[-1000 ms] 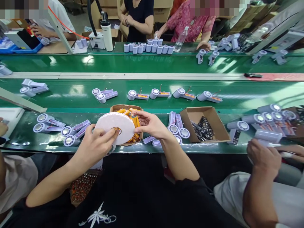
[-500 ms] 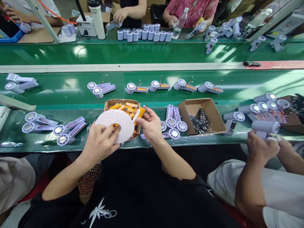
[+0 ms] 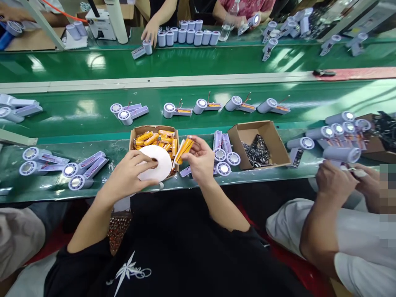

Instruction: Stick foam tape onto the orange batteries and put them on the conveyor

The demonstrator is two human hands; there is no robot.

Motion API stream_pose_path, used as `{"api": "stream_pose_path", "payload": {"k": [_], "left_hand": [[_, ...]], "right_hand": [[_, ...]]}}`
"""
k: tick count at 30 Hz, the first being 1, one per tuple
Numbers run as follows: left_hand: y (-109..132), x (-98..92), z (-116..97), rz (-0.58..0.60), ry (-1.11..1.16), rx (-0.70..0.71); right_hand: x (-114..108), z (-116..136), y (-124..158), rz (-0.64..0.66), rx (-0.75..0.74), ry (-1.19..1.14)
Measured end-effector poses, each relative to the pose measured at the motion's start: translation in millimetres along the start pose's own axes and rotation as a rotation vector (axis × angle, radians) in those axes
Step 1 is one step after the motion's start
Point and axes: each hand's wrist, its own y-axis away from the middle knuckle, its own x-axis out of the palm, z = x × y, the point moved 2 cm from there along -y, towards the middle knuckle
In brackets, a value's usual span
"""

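Orange battery (image 3: 183, 150) pinched, right hand (image 3: 201, 161)

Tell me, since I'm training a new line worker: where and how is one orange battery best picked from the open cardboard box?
Probably grip an orange battery across its round middle, coming straight down from above. The cells lie flat in a loose pile in the cardboard box, whose walls block any sideways approach. The right hand pinches its cell mid-body, and the left hand holds the white tape roll.

— What is held over the bench edge?
— A flat white tape roll (image 3: 157, 166), disc face up, and a small orange battery cell (image 3: 183, 149), tilted, white tape strip stuck along its side, just beside the roll.
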Motion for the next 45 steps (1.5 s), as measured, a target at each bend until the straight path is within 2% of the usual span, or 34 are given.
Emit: {"api": "stream_pose_path", "payload": {"k": [2, 4, 6, 9, 14, 17, 20, 25, 29, 32, 34, 36, 39, 42, 45], "left_hand": [[-8, -2.7, -16, -0.256, -0.023, -0.029], [-15, 1.0, -36, -0.421, -0.097, -0.006], [-22, 8.4, -51, -0.465, -0.157, 0.043], [-26, 19.0, -61, -0.462, -0.145, 0.038], [-26, 35.1, -56, -0.552, -0.041, -0.07], [-24, 42.0, -53, -0.622, 0.041, -0.114], [-19, 44.9, -59, -0.627, 0.063, -0.085], [-9, 47.1, -63, -0.605, -0.051, -0.031], [-4, 48.8, -66, -0.638, -0.125, 0.021], [-4, 48.3, -70, -0.593, -0.167, 0.059], [-3, 45.6, -70, -0.59, -0.133, 0.122], [-2, 41.3, -67, -0.649, -0.043, 0.15], [-4, 37.9, -55, -0.717, 0.195, -0.001], [-10, 42.1, -44, -0.656, 0.403, -0.169], [-14, 48.9, -39, -0.604, 0.53, -0.198]], "right_hand": [[8, -4, 20, -0.006, 0.019, 0.052], [12, -2, 31, -0.033, -0.008, 0.111], [13, 3, 33, -0.062, -0.071, 0.166], [12, 8, 35, -0.069, -0.17, 0.203], [3, -8, 39, -0.019, -0.296, 0.18], [4, -17, 38, -0.045, -0.287, 0.107], [12, -13, 41, -0.109, -0.204, -0.011], [29, 2, 38, 0.044, -0.098, -0.015], [28, 6, 30, -0.003, 0.037, -0.104], [28, 8, 27, 0.009, 0.124, -0.158], [29, 8, 27, 0.016, 0.155, -0.19], [28, 8, 28, 0.008, 0.156, -0.224], [28, 6, 29, 0.013, 0.143, -0.231], [26, 5, 31, 0.033, 0.147, -0.233], [26, 5, 32, 0.035, 0.153, -0.295]]}}
